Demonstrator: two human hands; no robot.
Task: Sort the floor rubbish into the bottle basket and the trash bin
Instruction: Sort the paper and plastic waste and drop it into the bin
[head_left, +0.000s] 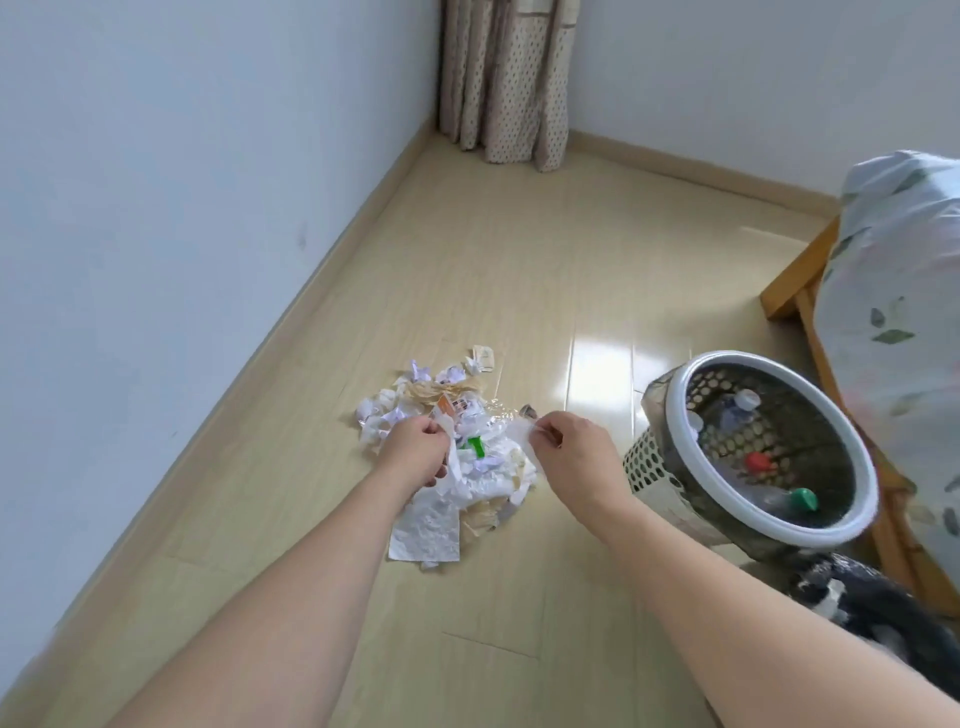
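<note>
Both hands work the paper pile mid-floor, left hand gripping crumpled paper, right hand pinching a white scrap; next, probably the black-bagged trash bin, near right, beside the bottle basket

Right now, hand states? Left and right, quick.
Left hand: closed, gripping crumpled white paper from the pile.
Right hand: closed, pinching a thin white scrap.

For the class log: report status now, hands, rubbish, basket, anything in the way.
Left hand grips paper in the rubbish pile. Right hand pinches a white scrap. Bottle basket holds bottles. Nothing blocking.
</note>
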